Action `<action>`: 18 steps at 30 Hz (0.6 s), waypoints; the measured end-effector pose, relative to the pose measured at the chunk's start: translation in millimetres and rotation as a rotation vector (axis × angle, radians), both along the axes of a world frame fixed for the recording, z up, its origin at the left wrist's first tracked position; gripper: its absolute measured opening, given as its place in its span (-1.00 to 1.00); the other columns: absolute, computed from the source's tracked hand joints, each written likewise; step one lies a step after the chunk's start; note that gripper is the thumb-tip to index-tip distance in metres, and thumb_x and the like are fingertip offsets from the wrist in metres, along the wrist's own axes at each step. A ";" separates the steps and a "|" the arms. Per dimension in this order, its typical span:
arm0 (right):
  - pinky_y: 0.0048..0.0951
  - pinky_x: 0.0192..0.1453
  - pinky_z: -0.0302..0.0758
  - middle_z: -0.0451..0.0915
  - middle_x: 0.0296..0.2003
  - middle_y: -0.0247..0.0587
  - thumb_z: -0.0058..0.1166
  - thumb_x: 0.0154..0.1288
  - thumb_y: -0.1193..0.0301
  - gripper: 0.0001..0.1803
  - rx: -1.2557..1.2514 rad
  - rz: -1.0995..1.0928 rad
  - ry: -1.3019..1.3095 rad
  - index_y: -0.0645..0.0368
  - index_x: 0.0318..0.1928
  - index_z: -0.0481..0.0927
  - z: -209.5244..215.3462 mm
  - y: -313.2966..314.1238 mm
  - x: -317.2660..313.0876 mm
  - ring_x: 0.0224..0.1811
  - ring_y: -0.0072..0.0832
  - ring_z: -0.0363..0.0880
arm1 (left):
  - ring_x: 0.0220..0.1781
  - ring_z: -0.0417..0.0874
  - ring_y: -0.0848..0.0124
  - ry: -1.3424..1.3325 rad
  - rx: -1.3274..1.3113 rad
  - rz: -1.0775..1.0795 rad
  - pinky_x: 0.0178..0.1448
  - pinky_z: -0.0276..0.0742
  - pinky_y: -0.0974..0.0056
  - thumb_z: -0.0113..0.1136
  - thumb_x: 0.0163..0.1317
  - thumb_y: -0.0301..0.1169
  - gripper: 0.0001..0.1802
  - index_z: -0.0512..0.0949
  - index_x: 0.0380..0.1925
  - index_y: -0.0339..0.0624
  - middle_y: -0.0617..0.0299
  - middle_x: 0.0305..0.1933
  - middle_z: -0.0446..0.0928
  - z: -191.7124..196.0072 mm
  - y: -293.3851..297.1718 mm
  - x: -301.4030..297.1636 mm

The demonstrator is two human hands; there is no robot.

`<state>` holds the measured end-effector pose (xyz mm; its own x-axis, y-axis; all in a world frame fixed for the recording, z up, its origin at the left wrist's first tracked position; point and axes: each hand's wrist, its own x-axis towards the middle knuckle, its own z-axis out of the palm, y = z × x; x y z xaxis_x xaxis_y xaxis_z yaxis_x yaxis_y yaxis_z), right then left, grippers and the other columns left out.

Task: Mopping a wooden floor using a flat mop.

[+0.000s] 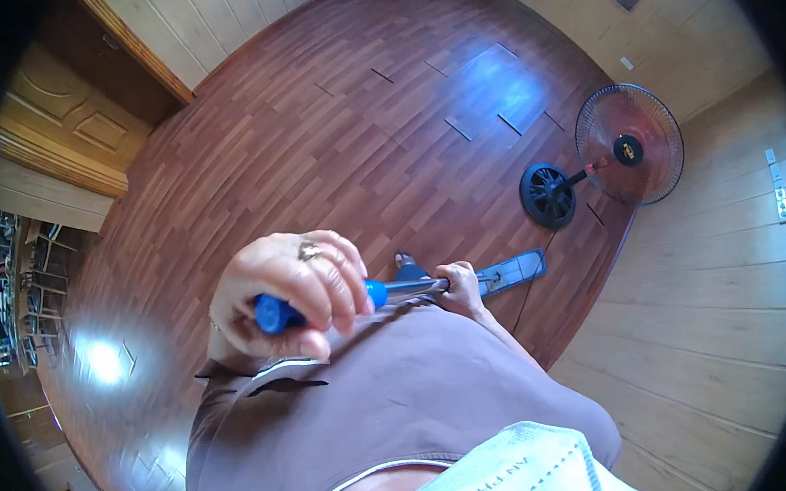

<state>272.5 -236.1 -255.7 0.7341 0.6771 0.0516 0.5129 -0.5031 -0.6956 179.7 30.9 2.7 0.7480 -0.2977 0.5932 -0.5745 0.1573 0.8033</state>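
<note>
A flat mop with a metal pole (409, 288) runs crosswise in front of my body. Its blue grip (274, 314) lies inside my left hand (292, 288), whose fingers are wrapped round it; a ring shows on one finger. Further down the pole, my right hand (458, 286) is closed round the metal. Past that hand, the flat rectangular mop head (513, 272), light blue, rests on the floor to the right. My right hand and forearm hide part of the pole.
The reddish-brown wood floor (288, 153) has several dark gaps between planks. A pedestal fan (547, 196) stands at the right near the panelled wall (717, 253). A wooden door (70, 108) is at the far left, with shelves or racks (43, 267) below it. One foot (403, 260) shows beside the mop.
</note>
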 end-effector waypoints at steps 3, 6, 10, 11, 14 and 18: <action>-0.22 0.02 0.37 0.58 -0.58 -0.10 0.23 0.10 0.23 -0.72 0.054 0.157 -0.057 0.12 -0.60 0.55 23.3 30.0 26.4 -0.37 -0.17 0.58 | -0.34 0.73 0.23 -0.084 0.047 -0.025 -0.04 0.47 0.09 0.45 0.06 -0.29 -0.72 0.50 -0.53 -0.13 0.19 -0.48 0.64 13.7 14.2 10.3; -0.24 0.05 0.35 0.53 -0.63 -0.16 0.22 0.11 0.21 -0.72 0.062 0.230 -0.063 0.09 -0.60 0.56 30.2 57.4 60.0 -0.41 -0.22 0.58 | -0.29 0.73 0.22 -0.157 0.069 -0.024 0.04 0.44 0.06 0.42 0.11 -0.27 -0.71 0.49 -0.54 -0.12 0.20 -0.48 0.63 18.8 21.1 23.9; -0.26 -0.09 0.36 0.45 -0.67 -0.23 0.32 0.03 0.20 -0.66 0.171 0.381 -0.096 0.07 -0.65 0.47 14.3 82.2 109.9 -0.48 -0.22 0.50 | -0.30 0.71 0.19 -0.229 -0.042 -0.255 0.02 0.49 -0.01 0.41 0.13 -0.21 -0.67 0.47 -0.55 -0.13 0.20 -0.49 0.60 7.5 12.0 52.5; -0.25 -0.11 0.37 0.47 -0.65 -0.24 0.34 0.01 0.21 -0.67 0.168 0.422 -0.135 0.07 -0.65 0.48 11.2 89.4 123.6 -0.46 -0.22 0.51 | -0.33 0.70 0.20 -0.174 -0.089 -0.335 -0.02 0.50 -0.02 0.41 0.13 -0.20 -0.65 0.47 -0.59 -0.13 0.23 -0.52 0.58 2.8 9.6 54.9; -0.19 -0.08 0.38 0.60 -0.49 -0.32 0.30 -0.01 0.26 -0.79 0.167 0.435 -0.129 0.03 -0.62 0.57 -2.4 110.9 164.4 -0.25 -0.21 0.57 | -0.56 0.53 0.31 -0.109 0.013 -0.209 -0.06 0.47 0.05 0.43 0.09 -0.27 -0.66 0.46 -0.65 -0.10 0.32 -0.64 0.45 -11.2 9.2 66.5; -0.17 -0.17 0.43 0.61 -0.41 -0.36 0.43 -0.13 0.19 -0.74 0.002 0.335 -0.310 -0.03 -0.54 0.60 -49.2 134.5 232.3 -0.19 -0.22 0.58 | -0.34 0.59 0.34 0.120 0.174 0.136 0.22 0.29 0.04 0.46 0.04 -0.34 -0.76 0.52 -0.55 -0.09 0.30 -0.51 0.53 -51.7 6.9 81.3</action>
